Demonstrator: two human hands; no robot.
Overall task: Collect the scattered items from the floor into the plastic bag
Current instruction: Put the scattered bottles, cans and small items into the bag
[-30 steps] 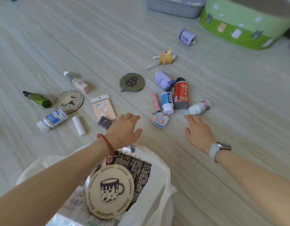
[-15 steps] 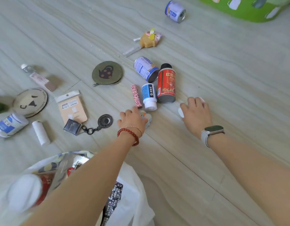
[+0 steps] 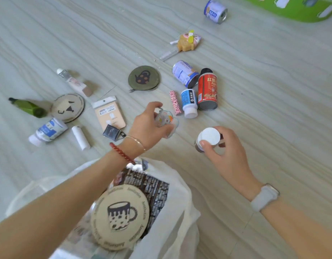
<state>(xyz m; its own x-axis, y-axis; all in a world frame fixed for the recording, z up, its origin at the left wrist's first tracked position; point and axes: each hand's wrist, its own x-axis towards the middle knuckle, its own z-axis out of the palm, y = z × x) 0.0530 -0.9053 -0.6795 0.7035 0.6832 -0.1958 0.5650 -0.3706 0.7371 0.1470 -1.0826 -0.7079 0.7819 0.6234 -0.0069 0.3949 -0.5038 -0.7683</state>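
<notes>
Left hand (image 3: 152,124) curled round a small colourful clear-plastic trinket (image 3: 166,119), lifted off the pale wood-grain floor (image 3: 273,90). Right hand (image 3: 225,146) grips a small white-capped bottle (image 3: 208,139) by its cap end. White plastic bag (image 3: 180,212) lies open near, below both hands, a round mug-print coaster (image 3: 122,217) inside.

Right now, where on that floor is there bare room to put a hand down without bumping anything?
Bare floor lies right of the red can, and a wide strip lies beyond the teapot coaster, top left. It is crowded between the red can and the green bottle, where small items lie close together.
</notes>
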